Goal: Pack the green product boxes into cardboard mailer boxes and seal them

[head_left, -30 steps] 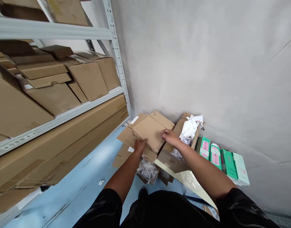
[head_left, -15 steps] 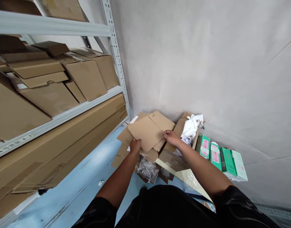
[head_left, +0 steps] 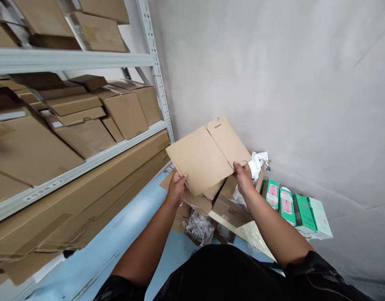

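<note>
holding one flat cardboard blank (head_left: 200,156) above the counter (head_left: 220,219), you have both hands' fingers (head_left: 183,179) grasping its edges: left hand (head_left: 176,190) at seven o'clock, right hand (head_left: 244,179) at four, presumably spread so it won't sag. at five o'clock, one open carton (head_left: 232,210) likely gathers the white paper (head_left: 255,166); four boxes (head_left: 303,211) stand lined up at four, perhaps to save space. cardboard layers (head_left: 214,190) beneath can't be counted.

cardboard sheet (head_left: 205,156): plain tan | rack post (head_left: 152,39) up-left of sheet: whitish, hole-dotted | floor (head_left: 119,236) below: blue | wall (head_left: 274,83) behind: grey
</note>
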The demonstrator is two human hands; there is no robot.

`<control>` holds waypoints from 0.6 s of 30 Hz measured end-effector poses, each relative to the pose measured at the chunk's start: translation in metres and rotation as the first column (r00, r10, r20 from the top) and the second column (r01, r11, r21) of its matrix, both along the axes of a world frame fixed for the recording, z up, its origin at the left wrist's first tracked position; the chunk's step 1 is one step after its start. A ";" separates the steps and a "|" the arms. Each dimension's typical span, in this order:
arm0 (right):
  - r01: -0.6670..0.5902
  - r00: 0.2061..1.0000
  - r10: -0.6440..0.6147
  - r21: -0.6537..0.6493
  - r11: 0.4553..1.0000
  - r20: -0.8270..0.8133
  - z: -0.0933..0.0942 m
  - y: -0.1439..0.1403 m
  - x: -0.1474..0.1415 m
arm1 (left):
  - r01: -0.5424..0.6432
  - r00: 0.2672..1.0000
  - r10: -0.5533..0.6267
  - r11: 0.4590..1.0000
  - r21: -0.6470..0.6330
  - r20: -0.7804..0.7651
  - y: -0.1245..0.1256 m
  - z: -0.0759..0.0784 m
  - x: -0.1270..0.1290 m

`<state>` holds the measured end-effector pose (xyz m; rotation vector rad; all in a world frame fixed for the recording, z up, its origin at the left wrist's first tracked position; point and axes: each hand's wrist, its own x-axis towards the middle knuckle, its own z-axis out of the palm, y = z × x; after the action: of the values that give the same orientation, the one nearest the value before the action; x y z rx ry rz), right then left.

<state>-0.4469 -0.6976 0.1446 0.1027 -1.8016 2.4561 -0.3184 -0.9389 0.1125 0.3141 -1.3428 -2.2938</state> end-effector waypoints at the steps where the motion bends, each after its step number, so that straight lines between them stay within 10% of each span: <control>1: 0.038 0.999 -0.038 -0.057 0.998 0.004 0.008 0.009 0.004 | 0.033 0.999 -0.033 0.999 -0.003 -0.009 0.004 0.004 -0.003; 9: 0.307 0.950 -0.274 -0.289 0.907 0.149 0.021 0.128 0.058 | 0.349 0.937 -0.349 0.937 0.006 -0.036 0.063 0.016 -0.044; 18: 0.445 0.890 -0.398 -0.235 0.864 0.222 -0.009 0.272 0.178 | 0.577 0.816 -0.576 0.817 -0.013 0.047 0.201 0.033 -0.046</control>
<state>-0.2688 -0.4256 0.1354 -0.4827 -1.3173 2.4059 -0.3648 -0.7374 0.1453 -0.0810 -1.6632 -2.7598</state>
